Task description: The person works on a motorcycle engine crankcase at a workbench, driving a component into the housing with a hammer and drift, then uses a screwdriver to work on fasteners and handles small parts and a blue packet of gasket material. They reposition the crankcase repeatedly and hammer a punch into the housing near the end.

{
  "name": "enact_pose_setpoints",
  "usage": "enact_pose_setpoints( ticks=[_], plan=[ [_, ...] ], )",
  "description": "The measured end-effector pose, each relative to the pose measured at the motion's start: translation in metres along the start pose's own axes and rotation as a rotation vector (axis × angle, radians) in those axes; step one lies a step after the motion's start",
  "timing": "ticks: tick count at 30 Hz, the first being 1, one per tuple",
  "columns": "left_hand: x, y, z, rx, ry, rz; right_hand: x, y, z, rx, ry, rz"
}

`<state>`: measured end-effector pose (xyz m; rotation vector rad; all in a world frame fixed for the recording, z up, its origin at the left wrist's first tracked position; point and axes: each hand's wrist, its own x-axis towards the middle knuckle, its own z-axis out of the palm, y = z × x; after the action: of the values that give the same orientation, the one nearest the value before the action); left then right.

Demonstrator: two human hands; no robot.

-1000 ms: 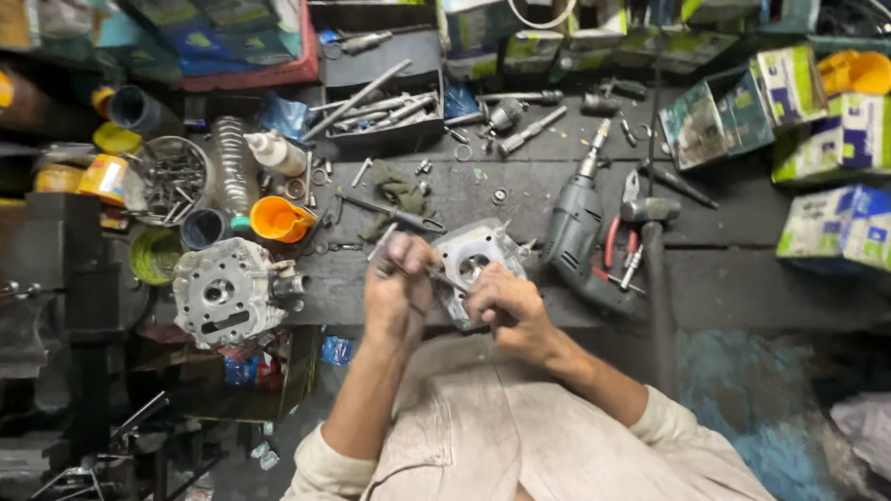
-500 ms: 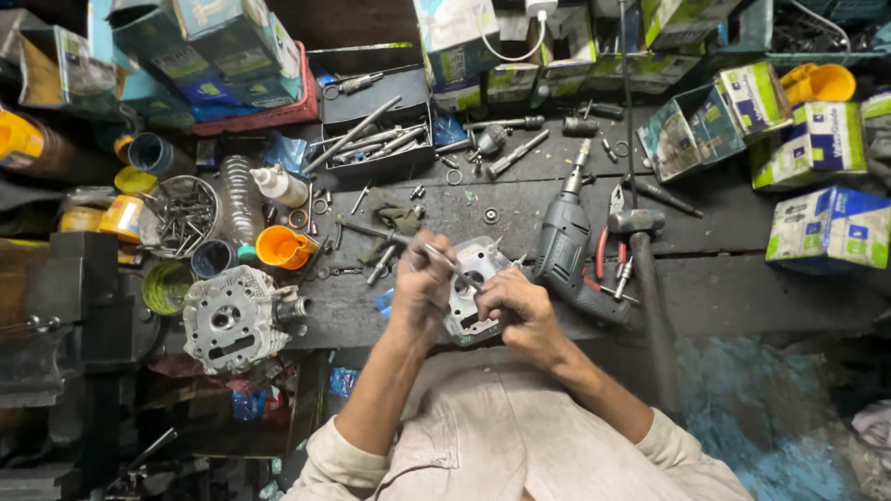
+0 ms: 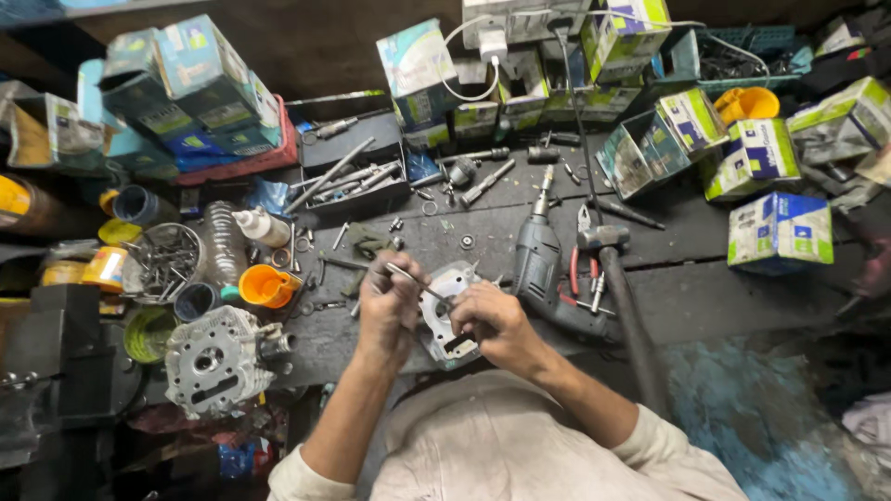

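Steel rod, slanting toward casting.

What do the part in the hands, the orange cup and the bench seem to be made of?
The engine part, held by the left hand and the right hand, looks like cast metal, probably aluminium: pale grey, dull sheen. The thin rod in the left hand seems steel. The orange cup looks plastic: bright, smooth. The bench appears to be dark, grimy wooden planks with seams.
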<state>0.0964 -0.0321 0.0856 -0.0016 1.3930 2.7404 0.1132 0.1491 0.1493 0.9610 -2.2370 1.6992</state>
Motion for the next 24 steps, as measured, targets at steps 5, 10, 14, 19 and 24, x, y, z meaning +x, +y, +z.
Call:
enact_pose_setpoints(
  ticks=[5, 10, 14, 19, 24],
  plan=[
    [-0.003, 0.009, 0.011, 0.119, 0.007, -0.103, 0.003, -0.002, -0.004, 0.008, -0.013, -0.023],
    [-0.007, 0.034, 0.027, -0.036, -0.073, -0.074, 0.004, 0.0, -0.008, 0.044, -0.064, 0.019],
    [-0.004, 0.041, 0.022, -0.183, -0.065, 0.098, 0.007, 0.005, -0.01, 0.102, -0.106, -0.014],
    [-0.012, 0.041, 0.011, 0.143, 0.018, -0.125, 0.009, 0.009, -0.002, 0.147, -0.156, 0.006],
    [-0.016, 0.062, 0.008, -0.057, -0.078, -0.011, 0.015, 0.008, 0.005, 0.201, -0.184, 0.034]
  ],
)
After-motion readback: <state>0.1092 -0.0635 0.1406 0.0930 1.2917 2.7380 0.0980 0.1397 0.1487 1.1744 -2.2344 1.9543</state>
